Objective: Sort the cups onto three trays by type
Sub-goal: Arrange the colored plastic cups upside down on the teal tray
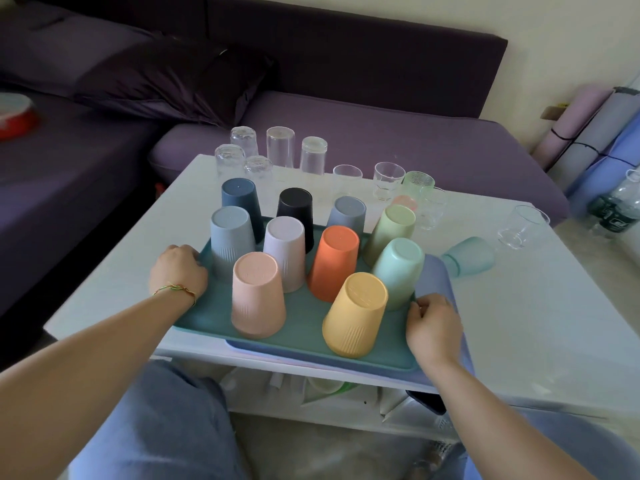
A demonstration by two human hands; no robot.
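No legible text; green bottle label (611, 216) blurred, cup-base embossing (367, 293) unreadable.

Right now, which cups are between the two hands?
Head view: the upside-down pink cup and yellow cup, on the green tray, between left hand and right hand.

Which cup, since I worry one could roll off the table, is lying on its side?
The frosted teal translucent cup on the white table, right of the green tray. Every other cup stands on its base or rim.
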